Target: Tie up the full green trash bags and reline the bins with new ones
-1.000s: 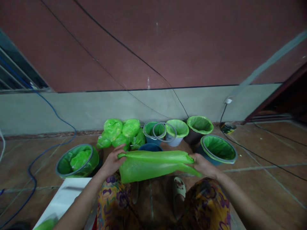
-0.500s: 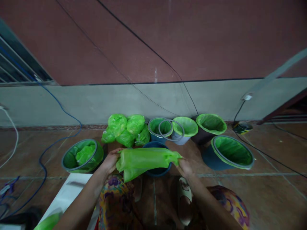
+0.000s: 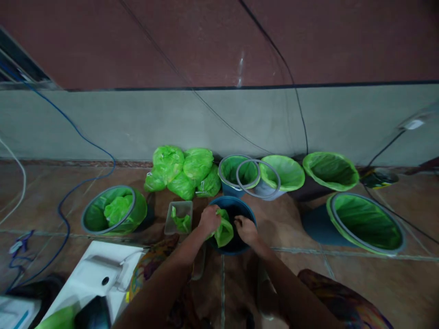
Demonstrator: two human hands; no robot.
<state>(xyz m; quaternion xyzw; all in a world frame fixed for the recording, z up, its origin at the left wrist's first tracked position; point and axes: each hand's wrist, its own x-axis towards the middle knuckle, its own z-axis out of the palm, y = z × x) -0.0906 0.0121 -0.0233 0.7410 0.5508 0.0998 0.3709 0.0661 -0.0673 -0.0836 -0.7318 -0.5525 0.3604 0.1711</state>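
Observation:
A bright green plastic bag (image 3: 224,230) hangs bunched from my left hand (image 3: 210,220), whose fingers are closed on it. Both hands are over the mouth of a blue bin (image 3: 253,211) that stands on the floor between my feet. The bin's inside looks dark. My right hand (image 3: 246,230) is at the right side of that mouth, fingers curled together. Whatever its fingertips may hold is too small to make out. Just left of the bin, a clear plastic tub (image 3: 167,226) holds crumpled green plastic (image 3: 182,221).
Filled green bags (image 3: 168,163) sit by the wall. Green-lined bins (image 3: 283,171) stand to their right, a loose grey ring (image 3: 241,185) leaning on two. Another lined bin (image 3: 144,214) is at left. A white stool-like piece (image 3: 99,262) and blue cable (image 3: 63,201) lie left.
The green bag was stretched out between both hands; now it hangs bunched from my left hand. Both hands have come closer together over the blue bin. The clear tub has come into sight.

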